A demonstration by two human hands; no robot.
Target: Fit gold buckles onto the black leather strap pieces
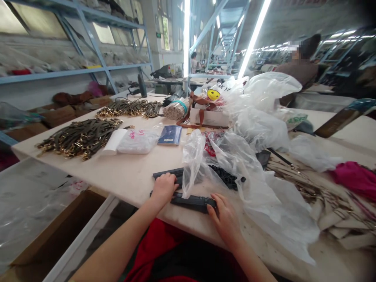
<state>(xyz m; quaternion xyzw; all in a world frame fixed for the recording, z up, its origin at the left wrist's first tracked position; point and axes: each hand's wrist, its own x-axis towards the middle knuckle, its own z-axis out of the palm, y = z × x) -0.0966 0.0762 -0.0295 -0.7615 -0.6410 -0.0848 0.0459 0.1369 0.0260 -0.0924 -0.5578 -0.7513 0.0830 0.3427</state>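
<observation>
A stack of flat black strips [192,200] lies along the table's near edge, between my two hands. My left hand [165,188] is closed over its left end, with the fingers bent and partly hidden. At the other end my right hand [223,211] grips the stack, thumb on the near side and fingers on the far side. Just beyond lies a second group of black strips [179,172], close to my left fingertips. A clear plastic bag [194,156] droops over the strips, and small black pieces [226,177] spill from under the plastic.
Dark straps with gold clasps [79,137] are heaped at left. A marked plastic packet [138,141] and a blue packet [170,135] lie ahead. Plastic bags [264,94] pile up at right, beside pale straps [331,211]. An open carton [64,231] stands below left. Another person [302,70] is behind.
</observation>
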